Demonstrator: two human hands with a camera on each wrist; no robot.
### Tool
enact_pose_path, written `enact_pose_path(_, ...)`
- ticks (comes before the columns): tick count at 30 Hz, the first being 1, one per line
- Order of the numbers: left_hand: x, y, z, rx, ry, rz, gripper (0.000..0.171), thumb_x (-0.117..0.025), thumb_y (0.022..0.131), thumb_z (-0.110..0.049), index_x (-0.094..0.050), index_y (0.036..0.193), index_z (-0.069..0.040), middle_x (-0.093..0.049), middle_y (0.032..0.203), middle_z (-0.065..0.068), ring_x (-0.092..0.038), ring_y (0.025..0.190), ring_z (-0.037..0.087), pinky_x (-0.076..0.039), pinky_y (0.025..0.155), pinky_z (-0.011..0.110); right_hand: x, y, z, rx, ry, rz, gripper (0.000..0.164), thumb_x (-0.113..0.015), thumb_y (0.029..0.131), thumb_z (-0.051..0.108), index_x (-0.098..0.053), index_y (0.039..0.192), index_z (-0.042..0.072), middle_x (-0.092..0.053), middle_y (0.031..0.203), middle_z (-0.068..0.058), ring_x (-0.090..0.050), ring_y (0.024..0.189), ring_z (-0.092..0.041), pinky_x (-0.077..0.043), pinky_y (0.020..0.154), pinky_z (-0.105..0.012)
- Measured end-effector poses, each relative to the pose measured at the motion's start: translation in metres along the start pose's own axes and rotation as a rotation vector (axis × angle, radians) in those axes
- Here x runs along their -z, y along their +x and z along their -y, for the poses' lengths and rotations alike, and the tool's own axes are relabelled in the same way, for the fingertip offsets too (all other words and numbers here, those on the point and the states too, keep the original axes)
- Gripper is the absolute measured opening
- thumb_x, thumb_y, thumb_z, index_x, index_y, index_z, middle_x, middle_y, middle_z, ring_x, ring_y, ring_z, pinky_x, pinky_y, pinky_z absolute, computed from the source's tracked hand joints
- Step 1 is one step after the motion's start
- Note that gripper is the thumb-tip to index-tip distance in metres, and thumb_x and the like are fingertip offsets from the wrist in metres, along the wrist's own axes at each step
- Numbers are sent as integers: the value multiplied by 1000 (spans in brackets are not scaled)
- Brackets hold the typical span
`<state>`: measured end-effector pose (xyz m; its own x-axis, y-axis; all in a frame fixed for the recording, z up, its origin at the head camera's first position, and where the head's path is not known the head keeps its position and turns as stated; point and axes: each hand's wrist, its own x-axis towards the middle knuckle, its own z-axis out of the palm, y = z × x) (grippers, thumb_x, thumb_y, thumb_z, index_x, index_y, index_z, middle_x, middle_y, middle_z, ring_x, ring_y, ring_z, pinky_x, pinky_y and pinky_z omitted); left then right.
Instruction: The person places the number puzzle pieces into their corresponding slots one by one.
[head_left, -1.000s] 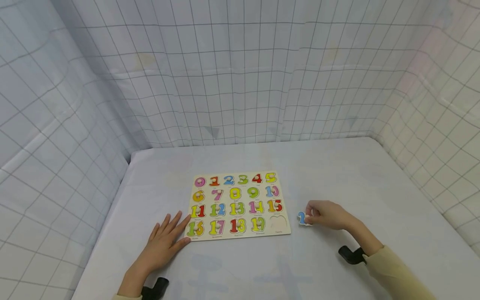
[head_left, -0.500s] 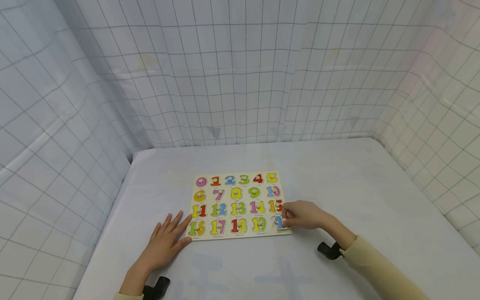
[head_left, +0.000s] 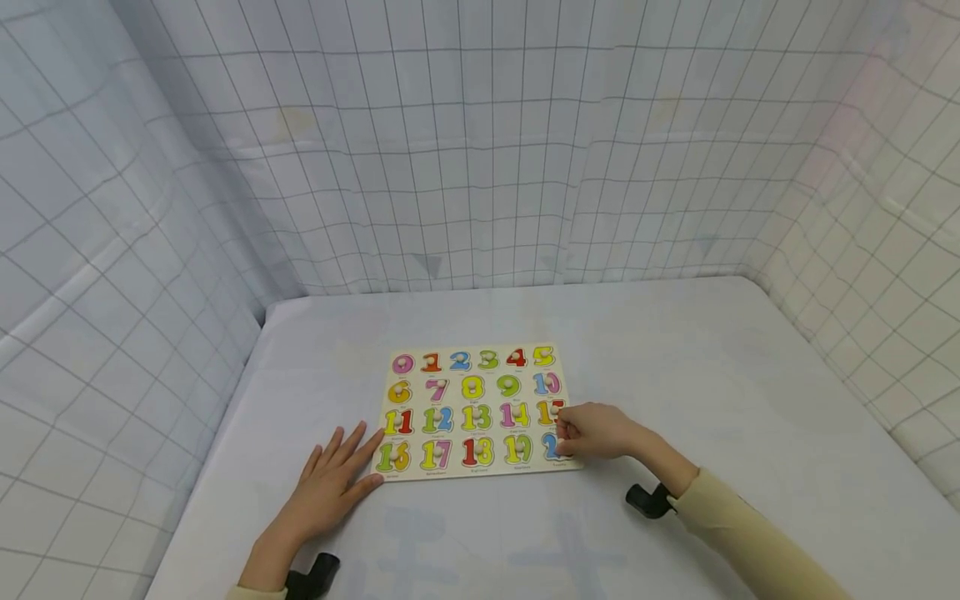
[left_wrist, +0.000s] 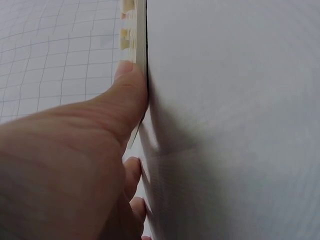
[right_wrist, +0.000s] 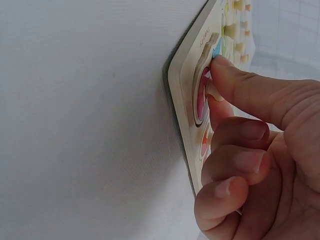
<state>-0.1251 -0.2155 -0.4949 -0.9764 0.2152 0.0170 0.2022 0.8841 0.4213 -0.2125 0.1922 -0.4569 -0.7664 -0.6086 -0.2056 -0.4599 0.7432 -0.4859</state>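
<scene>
A wooden number puzzle board [head_left: 457, 475] lies flat on the table, its knobbed pieces standing in rows. At its near right corner is the 20 piece [head_left: 551, 447], blue and pink, partly hidden by my right hand [head_left: 600, 432]. That hand pinches the piece's knob [right_wrist: 214, 91] between thumb and index finger, the other fingers curled. In the right wrist view the piece lies over its recess with one edge slightly raised. My left hand [head_left: 326, 483] rests on the table with fingers spread, its thumb [left_wrist: 131, 80] and fingertips touching the board's left edge.
A white cloth covers the table [head_left: 675, 350]. Grid-patterned white curtains [head_left: 480, 167] hang at the back and both sides. Each wrist wears a black camera mount, one near the left hand [head_left: 315, 575] and one near the right sleeve [head_left: 648, 502].
My right hand has carried the 20 piece left from the table onto the board's near right recess, then shifted it slightly left. The left hand stays at the board's edge.
</scene>
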Motion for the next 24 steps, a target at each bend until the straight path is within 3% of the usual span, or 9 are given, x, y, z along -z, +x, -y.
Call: enact_pose_path(24,-1,0,2,-2,-8,7,67,-54,91,-54,-38,147,-22,-25,154,12,-9,140,41,-2,108,62,-6,1,10,-107,-68,-58,26,-76,82,26,-53,73,17,-45,56,6,-42,53,-8,-26,49,-22)
